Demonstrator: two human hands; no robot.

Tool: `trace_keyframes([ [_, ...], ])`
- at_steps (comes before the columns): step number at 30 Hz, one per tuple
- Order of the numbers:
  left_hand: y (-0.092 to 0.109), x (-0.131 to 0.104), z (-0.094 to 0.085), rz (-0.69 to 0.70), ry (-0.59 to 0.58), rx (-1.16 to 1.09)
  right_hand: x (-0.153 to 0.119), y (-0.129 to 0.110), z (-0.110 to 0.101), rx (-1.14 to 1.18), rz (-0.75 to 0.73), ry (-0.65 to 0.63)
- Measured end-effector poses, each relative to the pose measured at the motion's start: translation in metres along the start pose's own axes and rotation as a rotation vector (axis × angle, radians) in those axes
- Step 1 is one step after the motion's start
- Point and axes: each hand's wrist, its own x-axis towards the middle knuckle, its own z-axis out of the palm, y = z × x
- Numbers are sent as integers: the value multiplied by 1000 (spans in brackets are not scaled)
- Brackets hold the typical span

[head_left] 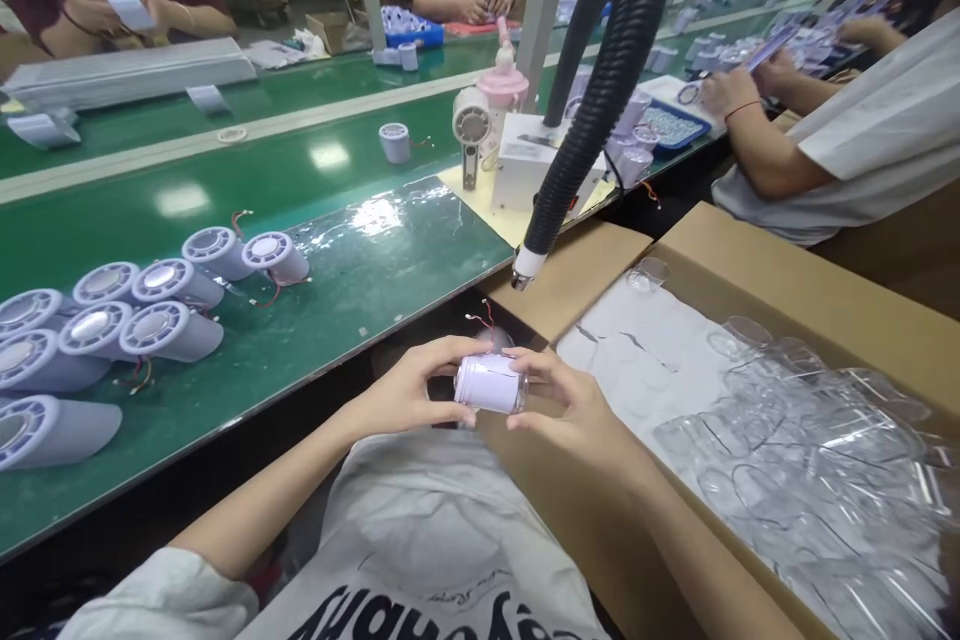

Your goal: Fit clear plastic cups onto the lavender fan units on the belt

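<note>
Most of the view is filled by the green tabletop (352, 275), whose near edge is set slantwise. Just beside it, at the right, a cardboard box (810, 285) is placed with its flaps folded outward. Inside the box, a heap of clear cups (817, 450) is spread over white sheeting (637, 345). On the tabletop's left part, a cluster of pale purple cylinders (176, 332) is laid, most with their round ends turned up. A black hose (600, 110) is hung down between the tabletop and the box. In front of the tabletop, the left hand (412, 395) and the right hand (570, 405) are raised, facing each other. Behind the hose, a white machine (532, 160) is rested on a yellow sheet (486, 198), with a pink bottle (504, 85) and a small fan (471, 125) set close by. The held cylinder (484, 385) is kept sideways between both hands, its left end gripped by the left fingers and its right end by the right fingers. Above it, thin red wires (491, 315) are seen.
</note>
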Motion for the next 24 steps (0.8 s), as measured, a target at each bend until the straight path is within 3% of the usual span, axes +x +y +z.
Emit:
trace_keyframes([
  [9,14,-13,0,109,4,193,-8,-20,1,71,158,-67],
  [15,12,-11,4,-71,33,-105,-5,-15,4,320,223,-65],
  [19,-3,15,5,-234,123,-373,7,7,12,535,225,120],
  [24,-22,73,4,-290,210,-407,30,47,16,748,230,334],
])
